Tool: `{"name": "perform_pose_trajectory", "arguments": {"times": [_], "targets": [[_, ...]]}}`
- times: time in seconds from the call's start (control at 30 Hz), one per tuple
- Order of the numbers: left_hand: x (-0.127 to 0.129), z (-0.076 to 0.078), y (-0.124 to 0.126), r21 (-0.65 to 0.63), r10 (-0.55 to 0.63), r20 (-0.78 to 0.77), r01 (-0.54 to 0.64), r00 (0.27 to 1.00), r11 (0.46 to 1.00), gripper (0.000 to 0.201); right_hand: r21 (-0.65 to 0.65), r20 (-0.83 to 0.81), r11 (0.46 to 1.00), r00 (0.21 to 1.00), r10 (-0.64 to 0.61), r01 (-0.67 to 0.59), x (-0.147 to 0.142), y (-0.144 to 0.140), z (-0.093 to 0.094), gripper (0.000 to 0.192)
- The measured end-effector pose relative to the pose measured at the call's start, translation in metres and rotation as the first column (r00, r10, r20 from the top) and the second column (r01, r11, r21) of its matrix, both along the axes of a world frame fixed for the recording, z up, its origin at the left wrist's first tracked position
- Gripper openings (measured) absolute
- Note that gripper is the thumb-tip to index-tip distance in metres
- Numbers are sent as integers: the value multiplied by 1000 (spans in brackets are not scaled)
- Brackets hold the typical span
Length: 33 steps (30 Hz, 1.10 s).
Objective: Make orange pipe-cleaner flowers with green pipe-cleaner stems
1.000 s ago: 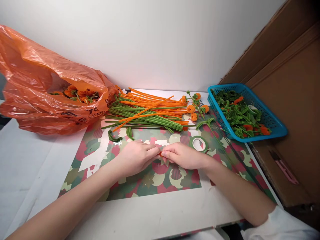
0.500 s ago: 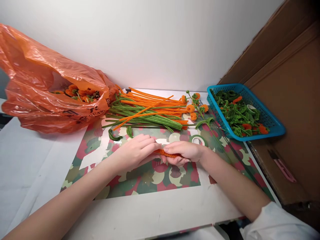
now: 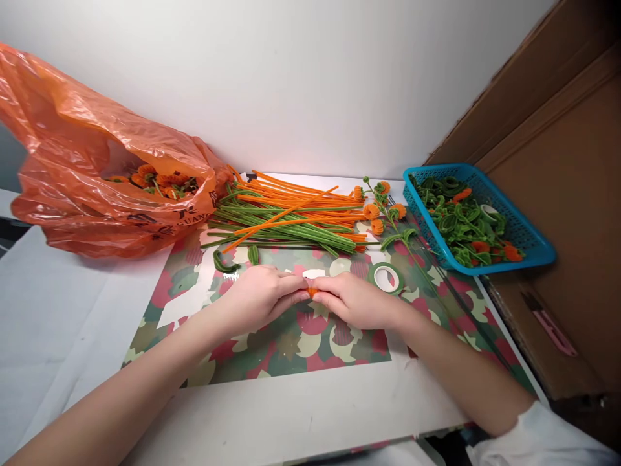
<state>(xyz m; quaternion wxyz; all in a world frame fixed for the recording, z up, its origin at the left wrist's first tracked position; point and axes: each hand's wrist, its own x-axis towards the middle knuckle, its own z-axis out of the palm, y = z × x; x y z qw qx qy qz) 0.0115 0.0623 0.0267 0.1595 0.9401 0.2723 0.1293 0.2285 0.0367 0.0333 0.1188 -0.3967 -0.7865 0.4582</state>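
Observation:
Both hands meet over the patterned mat [image 3: 301,353], fingertips nearly touching. Between them shows a small bit of orange pipe cleaner [image 3: 312,292], mostly covered by the fingers. My left hand [image 3: 264,294] pinches it from the left, and my right hand [image 3: 356,301] grips it from the right. Just behind my right hand lies a roll of green tape [image 3: 398,279]. A dark green curled piece [image 3: 223,264] and a small green leaf [image 3: 253,255] rest behind my left hand. Beyond them are loose orange pipe cleaners [image 3: 291,194] and green pipe cleaners [image 3: 310,234].
An orange plastic bag [image 3: 63,194] holding orange flowers stands at the left. A flower stem with orange blooms [image 3: 372,211] lies right of the pipe cleaners. The blue basket [image 3: 538,255] holds green pieces. Cardboard [image 3: 577,194] and a pink cutter [image 3: 555,331] are at the far right.
My right hand has turned over, from cupping a longer orange coil to pinching it from above. The fingers have closed in, so less orange shows and the tape roll is more exposed.

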Motion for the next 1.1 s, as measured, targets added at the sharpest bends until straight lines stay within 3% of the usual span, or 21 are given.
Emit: {"name": "perform_pose_trajectory", "arguments": {"times": [0.1,0.17,0.2,0.27,0.3,0.37,0.43,0.53,0.6,0.77,0.83,1.1], "targets": [[0,-1,0,-27,30,9,-30,1000,999,30,158,125,987,991,-47,27,-2,-1,0,21],[1,-3,0,15,37,36,-37,999,999,28,199,121,979,990,-75,50,0,1,2,20],[2,-4,0,58,29,51,-32,998,998,28,154,79,986,995,-69,56,3,2,2,20],[2,-5,0,187,-12,75,-2,997,982,27,-101,-69,995,997,-30,23,9,7,1,25],[3,-5,0,263,-37,80,14,996,965,25,-306,-157,952,987,-29,-20,12,10,-1,32],[3,-4,0,401,-71,70,37,995,915,21,-614,-301,776,951,-67,-140,16,16,-8,44],[3,-4,0,490,-89,50,53,995,870,20,-747,-356,631,927,-114,-209,17,19,-17,45],[4,-4,0,533,-105,14,81,994,842,19,-790,-392,549,913,-112,-272,13,18,-25,38],[5,-5,0,519,-113,-3,98,994,849,19,-772,-390,582,914,-112,-257,11,16,-24,34],[4,-9,1,399,-123,-25,123,992,909,31,-587,-283,800,957,-58,-125,7,9,-9,26],[3,-9,0,347,-119,-18,118,993,930,32,-506,-248,858,968,-45,-90,6,6,-5,26],[2,-8,1,217,-136,35,125,990,968,32,-386,-200,922,978,-66,-17,0,2,-6,27]]}}
